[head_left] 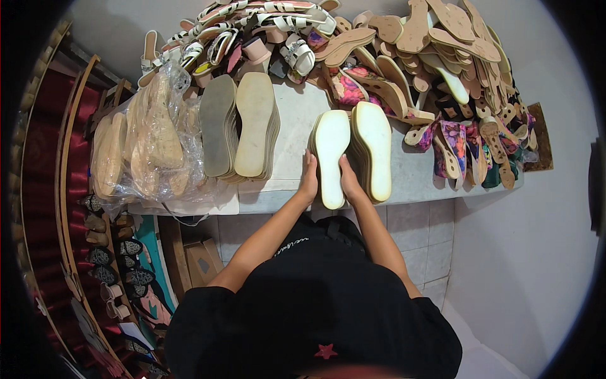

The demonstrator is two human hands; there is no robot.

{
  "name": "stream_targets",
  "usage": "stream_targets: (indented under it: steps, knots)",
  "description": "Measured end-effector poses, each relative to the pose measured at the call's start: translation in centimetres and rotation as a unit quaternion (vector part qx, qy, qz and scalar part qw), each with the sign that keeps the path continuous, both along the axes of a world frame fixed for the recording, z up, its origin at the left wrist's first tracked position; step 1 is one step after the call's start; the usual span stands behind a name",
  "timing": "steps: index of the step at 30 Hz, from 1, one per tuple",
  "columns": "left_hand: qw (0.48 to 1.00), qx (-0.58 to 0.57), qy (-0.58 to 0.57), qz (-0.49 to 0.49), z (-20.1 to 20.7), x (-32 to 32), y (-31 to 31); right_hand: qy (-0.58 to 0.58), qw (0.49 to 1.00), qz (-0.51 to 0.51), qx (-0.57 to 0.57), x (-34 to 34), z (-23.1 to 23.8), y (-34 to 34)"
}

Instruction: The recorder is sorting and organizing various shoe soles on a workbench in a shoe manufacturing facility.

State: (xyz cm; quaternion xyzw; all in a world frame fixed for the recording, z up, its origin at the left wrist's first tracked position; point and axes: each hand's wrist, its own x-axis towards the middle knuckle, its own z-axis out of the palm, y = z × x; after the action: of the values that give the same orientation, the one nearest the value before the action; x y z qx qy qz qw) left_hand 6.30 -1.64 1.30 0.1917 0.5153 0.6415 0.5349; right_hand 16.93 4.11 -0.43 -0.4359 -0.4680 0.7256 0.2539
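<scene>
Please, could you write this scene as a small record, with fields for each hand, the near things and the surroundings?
Left hand: at the left side of a white-topped sole stack
Right hand: at the right side of the same stack
Just right: second white-topped stack
Farther left: beige sole stack, grey sole stack, clear plastic bag of tan pieces
Back right: heap of tan soles
Right end: floral footwear
Surface: pale table

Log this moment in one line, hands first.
left hand: left side of white-topped sole stack; right hand: same stack's right side; right neighbour: second white-topped stack; further left: grey-topped stack, beige-topped stack
</scene>
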Motion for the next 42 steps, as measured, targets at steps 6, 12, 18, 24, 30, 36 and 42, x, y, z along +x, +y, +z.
stream_targets:
  steps: [6,12,18,24,30,36,42]
  knots:
    - [0.99,0.1,-0.089,-0.047,-1.7,-0.6,1.7,0.038,0.998,-0.015,0.044,-1.7,1.0,0.7]
    - [0.99,0.097,-0.069,-0.073,-3.4,-1.7,2.2,0.015,0.999,-0.039,-0.002,-2.3,2.5,0.1]
    - [0.996,0.066,-0.039,-0.048,-0.4,-1.8,1.9,0.055,0.996,-0.07,-0.024,-2.9,1.3,0.2]
    - [0.993,0.084,-0.071,-0.032,-3.5,-6.1,2.8,0.08,0.995,-0.054,-0.035,-6.8,2.5,0.9]
    - [0.994,0.067,-0.087,-0.022,-2.7,-9.5,3.7,0.12,0.992,-0.023,-0.013,-10.4,2.8,2.0]
    - [0.995,0.062,-0.041,0.066,-3.9,-9.4,3.6,0.118,0.991,-0.027,-0.063,-11.2,3.2,1.4]
    - [0.995,0.039,-0.002,0.09,-3.3,-9.4,2.7,0.101,0.994,-0.025,-0.036,-11.5,1.5,1.4]
